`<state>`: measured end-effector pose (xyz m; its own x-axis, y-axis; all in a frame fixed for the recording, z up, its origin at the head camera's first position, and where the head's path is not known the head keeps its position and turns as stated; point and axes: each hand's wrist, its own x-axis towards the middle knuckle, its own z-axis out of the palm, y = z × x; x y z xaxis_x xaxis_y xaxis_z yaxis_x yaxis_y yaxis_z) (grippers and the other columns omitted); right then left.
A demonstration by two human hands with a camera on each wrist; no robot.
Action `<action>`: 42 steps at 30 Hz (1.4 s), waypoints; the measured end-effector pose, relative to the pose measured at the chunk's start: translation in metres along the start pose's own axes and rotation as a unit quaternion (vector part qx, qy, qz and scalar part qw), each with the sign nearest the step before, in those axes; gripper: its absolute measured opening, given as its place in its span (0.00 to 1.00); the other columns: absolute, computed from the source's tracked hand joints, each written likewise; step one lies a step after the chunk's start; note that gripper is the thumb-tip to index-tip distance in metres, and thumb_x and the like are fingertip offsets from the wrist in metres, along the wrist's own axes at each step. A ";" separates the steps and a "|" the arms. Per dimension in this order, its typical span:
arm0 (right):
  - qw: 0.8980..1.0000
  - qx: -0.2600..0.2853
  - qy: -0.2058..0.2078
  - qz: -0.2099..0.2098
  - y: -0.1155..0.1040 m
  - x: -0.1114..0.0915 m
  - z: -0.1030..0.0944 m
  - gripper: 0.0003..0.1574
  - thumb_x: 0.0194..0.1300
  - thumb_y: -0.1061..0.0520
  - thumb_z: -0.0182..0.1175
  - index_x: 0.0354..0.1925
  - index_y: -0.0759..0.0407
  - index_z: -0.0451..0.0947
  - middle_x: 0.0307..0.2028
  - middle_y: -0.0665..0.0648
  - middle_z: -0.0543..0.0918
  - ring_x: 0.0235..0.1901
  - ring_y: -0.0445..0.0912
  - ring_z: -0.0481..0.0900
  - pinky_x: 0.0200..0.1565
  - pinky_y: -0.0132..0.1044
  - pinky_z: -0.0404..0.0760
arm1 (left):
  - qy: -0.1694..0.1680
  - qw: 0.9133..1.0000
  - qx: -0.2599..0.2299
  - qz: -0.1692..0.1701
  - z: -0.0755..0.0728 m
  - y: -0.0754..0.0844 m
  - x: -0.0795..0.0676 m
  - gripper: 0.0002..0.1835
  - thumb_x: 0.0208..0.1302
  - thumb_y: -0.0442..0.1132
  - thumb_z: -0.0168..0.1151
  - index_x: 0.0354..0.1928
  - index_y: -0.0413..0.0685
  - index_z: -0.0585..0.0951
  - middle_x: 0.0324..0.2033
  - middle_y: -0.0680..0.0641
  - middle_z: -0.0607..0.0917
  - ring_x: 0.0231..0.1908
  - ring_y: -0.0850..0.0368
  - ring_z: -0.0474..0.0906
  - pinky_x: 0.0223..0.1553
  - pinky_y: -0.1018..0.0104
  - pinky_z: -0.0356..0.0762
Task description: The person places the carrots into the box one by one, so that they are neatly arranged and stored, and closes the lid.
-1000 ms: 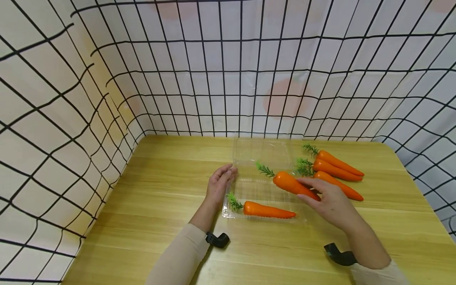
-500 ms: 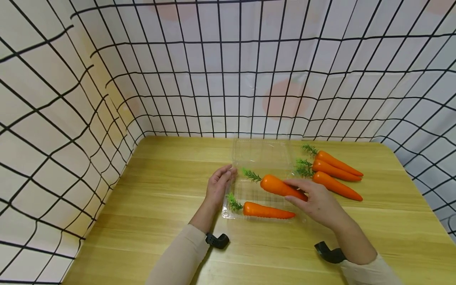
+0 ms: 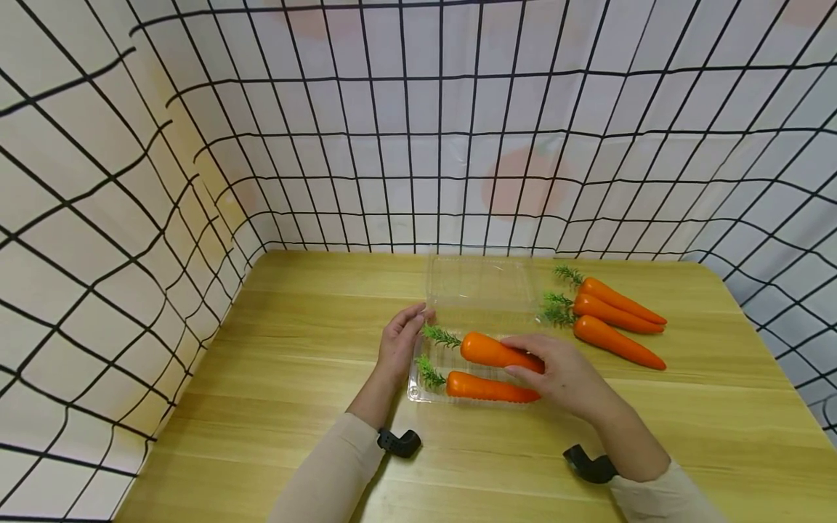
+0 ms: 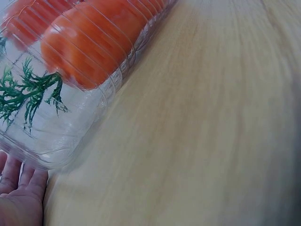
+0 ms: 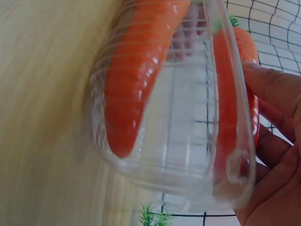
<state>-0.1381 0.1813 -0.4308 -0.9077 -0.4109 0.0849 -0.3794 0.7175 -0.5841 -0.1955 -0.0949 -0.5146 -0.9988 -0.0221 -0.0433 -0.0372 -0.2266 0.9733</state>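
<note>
In the head view my right hand (image 3: 556, 370) grips an orange carrot (image 3: 487, 349) near its tapered end. This carrot is over the back part of a clear plastic clamshell box (image 3: 415, 392), its leafy green top pointing left. A second carrot (image 3: 490, 386) lies along the front of the box. My left hand (image 3: 397, 341) rests at the box's left side; in the left wrist view its fingers (image 4: 28, 180) lie fairly straight against the box's end, with the thumb out of sight. In the right wrist view my right thumb (image 5: 273, 82) presses on the held carrot.
Several carrots (image 3: 617, 341) with green tops lie side by side on the wooden table (image 3: 294, 363), right of the box. The box's clear lid (image 3: 480, 280) is folded back behind it. A black wire grid (image 3: 441, 134) with white sheeting surrounds the table's back and sides.
My right hand has moved left and slightly down with the carrot, from near the box's right side to over its back part. The left hand has stayed in place.
</note>
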 end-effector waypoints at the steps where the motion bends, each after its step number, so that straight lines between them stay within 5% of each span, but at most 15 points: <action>1: 1.000 -0.001 -0.001 -0.001 0.000 0.001 0.001 0.27 0.66 0.51 0.69 0.63 0.48 0.81 0.61 0.56 0.84 0.63 0.59 0.79 0.63 0.61 0.77 | -0.001 1.000 0.000 0.002 0.000 0.000 0.000 0.22 0.77 0.40 0.53 0.67 0.36 0.74 0.62 0.36 0.82 0.66 0.44 0.77 0.74 0.50 0.66; 5: 1.000 -0.005 -0.004 -0.004 -0.001 0.003 0.006 0.28 0.66 0.50 0.70 0.63 0.48 0.81 0.62 0.56 0.84 0.63 0.59 0.79 0.63 0.60 0.77 | -0.001 1.000 0.007 0.009 0.000 0.000 0.000 0.22 0.77 0.40 0.52 0.67 0.35 0.74 0.61 0.35 0.83 0.66 0.42 0.77 0.75 0.49 0.64; 14: 1.000 0.002 -0.021 -0.018 -0.002 0.007 0.015 0.27 0.66 0.51 0.70 0.62 0.48 0.81 0.60 0.55 0.85 0.60 0.56 0.82 0.62 0.58 0.79 | 0.008 1.000 -0.001 0.002 0.001 0.000 0.001 0.21 0.77 0.38 0.53 0.66 0.36 0.75 0.60 0.36 0.84 0.64 0.44 0.79 0.66 0.64 0.73; 27: 0.998 -0.007 -0.054 -0.011 0.002 0.011 0.023 0.25 0.68 0.51 0.68 0.62 0.50 0.80 0.60 0.55 0.85 0.61 0.55 0.81 0.63 0.58 0.78 | 0.007 1.000 -0.014 0.002 0.001 -0.001 0.002 0.21 0.75 0.38 0.55 0.65 0.37 0.76 0.58 0.37 0.85 0.63 0.43 0.79 0.70 0.57 0.71; 42: 0.997 -0.033 -0.062 -0.016 0.003 0.015 0.027 0.24 0.68 0.51 0.68 0.61 0.53 0.81 0.58 0.56 0.86 0.60 0.55 0.82 0.62 0.57 0.79 | 0.008 1.000 -0.007 -0.001 0.001 0.001 0.001 0.20 0.75 0.38 0.55 0.65 0.38 0.77 0.58 0.38 0.85 0.62 0.45 0.80 0.69 0.61 0.71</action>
<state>-0.1478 0.1622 -0.4532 -0.8679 -0.4968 -0.0006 -0.4216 0.7370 -0.5283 -0.1968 -0.0941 -0.5136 -0.9980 -0.0378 -0.0499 -0.0393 -0.2403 0.9699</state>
